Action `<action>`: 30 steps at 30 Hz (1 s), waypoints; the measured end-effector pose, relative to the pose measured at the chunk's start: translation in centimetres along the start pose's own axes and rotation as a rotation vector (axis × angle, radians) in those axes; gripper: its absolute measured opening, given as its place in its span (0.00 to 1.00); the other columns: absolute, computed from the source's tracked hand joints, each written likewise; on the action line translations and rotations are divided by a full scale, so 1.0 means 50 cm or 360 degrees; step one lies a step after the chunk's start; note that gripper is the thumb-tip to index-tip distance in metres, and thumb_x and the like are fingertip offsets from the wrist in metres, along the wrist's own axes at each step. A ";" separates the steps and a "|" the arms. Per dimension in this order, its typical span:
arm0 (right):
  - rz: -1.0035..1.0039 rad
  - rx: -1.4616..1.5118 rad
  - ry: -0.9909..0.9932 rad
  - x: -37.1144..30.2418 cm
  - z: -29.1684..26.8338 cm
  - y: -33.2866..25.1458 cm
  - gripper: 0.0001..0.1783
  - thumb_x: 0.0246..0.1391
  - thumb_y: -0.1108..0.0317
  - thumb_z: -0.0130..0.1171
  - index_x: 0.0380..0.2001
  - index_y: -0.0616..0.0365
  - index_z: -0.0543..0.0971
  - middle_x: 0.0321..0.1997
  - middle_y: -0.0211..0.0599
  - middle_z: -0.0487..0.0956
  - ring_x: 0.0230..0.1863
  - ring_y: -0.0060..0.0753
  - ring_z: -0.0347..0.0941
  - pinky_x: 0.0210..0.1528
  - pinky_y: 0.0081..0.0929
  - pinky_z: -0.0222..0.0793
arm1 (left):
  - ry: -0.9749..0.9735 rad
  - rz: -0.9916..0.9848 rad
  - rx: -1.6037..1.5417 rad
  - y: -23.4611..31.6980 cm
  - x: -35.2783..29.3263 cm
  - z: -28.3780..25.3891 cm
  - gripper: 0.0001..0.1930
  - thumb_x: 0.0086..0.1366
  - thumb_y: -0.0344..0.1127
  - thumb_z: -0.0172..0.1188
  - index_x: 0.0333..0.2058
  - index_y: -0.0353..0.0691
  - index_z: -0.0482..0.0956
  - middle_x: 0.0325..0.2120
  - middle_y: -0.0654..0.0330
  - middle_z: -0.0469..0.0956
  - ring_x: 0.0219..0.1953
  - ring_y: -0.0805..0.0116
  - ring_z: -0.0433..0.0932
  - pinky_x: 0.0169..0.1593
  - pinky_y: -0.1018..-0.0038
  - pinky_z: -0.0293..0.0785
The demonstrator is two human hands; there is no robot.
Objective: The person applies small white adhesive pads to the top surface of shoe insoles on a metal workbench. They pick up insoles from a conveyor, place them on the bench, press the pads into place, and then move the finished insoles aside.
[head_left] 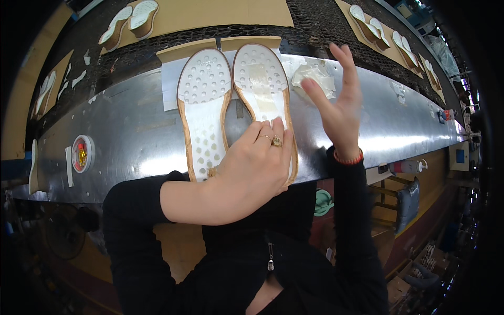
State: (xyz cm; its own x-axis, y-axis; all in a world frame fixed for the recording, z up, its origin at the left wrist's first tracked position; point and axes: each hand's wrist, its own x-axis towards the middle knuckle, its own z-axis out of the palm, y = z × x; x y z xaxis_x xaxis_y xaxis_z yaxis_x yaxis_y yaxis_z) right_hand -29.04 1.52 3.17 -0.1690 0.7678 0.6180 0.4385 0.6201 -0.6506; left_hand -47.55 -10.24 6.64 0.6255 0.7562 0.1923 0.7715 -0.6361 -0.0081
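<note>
Two shoe soles lie side by side, white and dimpled on top with cork-coloured edges: the left sole and the right sole. A pale translucent strip runs lengthwise on the right sole's forepart. My left hand, with rings on it, reaches across both soles. Its bent fingers are together on the right sole's narrow part, just below the strip, and hide much of its heel end. My right hand is raised with fingers spread and holds nothing, beside a crumpled clump of translucent film.
A metal-topped bench carries a small white round tub with red and yellow contents at left. Beyond it, a dark mesh belt bears cardboard sheets and more soles. A bottle lies below the bench at right.
</note>
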 end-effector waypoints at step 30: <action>0.0016 0.0241 -0.0175 -0.257 0.013 -0.190 0.35 0.38 0.70 0.76 0.55 0.54 0.80 0.66 0.73 0.64 0.58 0.60 0.74 0.57 0.36 0.71 | 0.0551 -0.0949 -0.1869 -0.227 0.033 0.026 0.30 0.57 0.44 0.74 0.52 0.29 0.77 0.36 0.54 0.84 0.34 0.73 0.83 0.33 0.79 0.78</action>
State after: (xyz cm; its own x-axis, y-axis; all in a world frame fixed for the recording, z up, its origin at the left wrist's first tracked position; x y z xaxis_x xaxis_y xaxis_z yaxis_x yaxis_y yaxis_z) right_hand -31.60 -14.12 1.12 -0.2642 0.7818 0.5649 0.3042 0.6233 -0.7204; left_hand -55.14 -1.57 5.78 0.0399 0.9933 0.1083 0.2503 -0.1149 0.9613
